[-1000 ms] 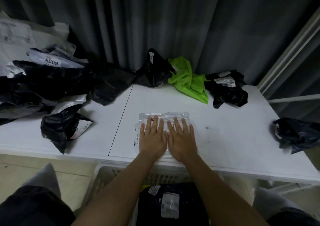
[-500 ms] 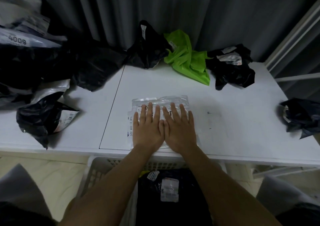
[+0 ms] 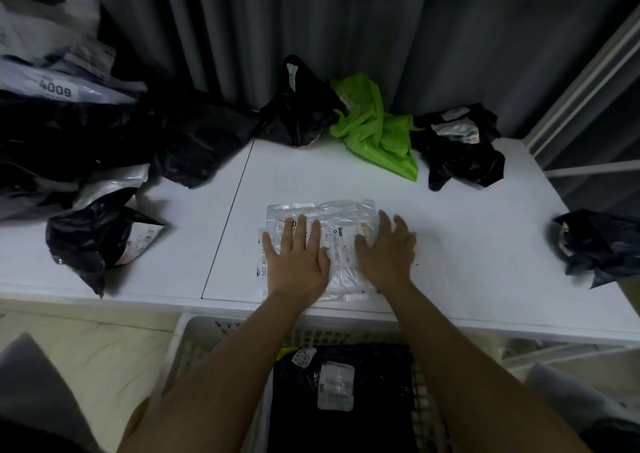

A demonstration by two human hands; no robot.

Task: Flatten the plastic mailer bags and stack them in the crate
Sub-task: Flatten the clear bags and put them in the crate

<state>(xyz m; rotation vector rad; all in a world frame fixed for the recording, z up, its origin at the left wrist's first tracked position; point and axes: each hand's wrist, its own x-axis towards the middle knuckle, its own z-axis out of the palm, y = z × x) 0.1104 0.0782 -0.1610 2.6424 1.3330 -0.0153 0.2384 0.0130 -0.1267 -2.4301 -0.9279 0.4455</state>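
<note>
White table (image 3: 467,272), right hand (image 3: 386,250) blurred, crate (image 3: 194,345) cropped

Clear mailer bag (image 3: 341,215) flat on white table, black bag (image 3: 374,400) lying in white crate (image 3: 204,334)

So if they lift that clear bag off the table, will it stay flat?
Probably not: the clear mailer bag looks thin and creased under the left hand and right hand, so it should flop. It likely weighs little and may slide on the table.
</note>
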